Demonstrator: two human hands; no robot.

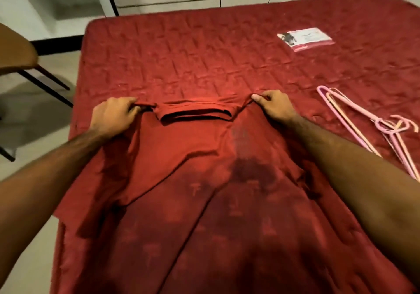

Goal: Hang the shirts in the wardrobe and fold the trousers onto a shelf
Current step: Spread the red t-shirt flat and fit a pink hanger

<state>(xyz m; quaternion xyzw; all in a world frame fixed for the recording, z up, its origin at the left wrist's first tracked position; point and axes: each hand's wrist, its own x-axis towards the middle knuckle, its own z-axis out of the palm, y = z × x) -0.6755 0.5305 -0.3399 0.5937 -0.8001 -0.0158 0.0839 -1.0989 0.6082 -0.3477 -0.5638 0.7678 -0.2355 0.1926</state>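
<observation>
— Pinching each shoulder of the red T-shirt, that's how I read it: the left hand has its fingers curled round the cloth just beside the collar, and the right hand nips the other shoulder between thumb and fingers.

— Agreed. The shirt lies spread on the red quilted mattress, collar pointing away from the person, body running back toward the camera. What worries you?

— Colour, first. Shirt and mattress are nearly the same red, so a sleeve folded under could go unnoticed and end up bunched on a hanger.

— And the pink hangers sit well apart, off to the right, with their hooks tangled together. Reaching for one means letting go of a shoulder, and I'd judge the cloth would slump and lose its line.

— Pulling one hanger free might also drag its neighbours along or off the edge.

— One more: the collar is narrow. Forcing a hanger through it could stretch it; going in from the hem seems safer.

— No trousers in view, so that part looks untouched.
</observation>
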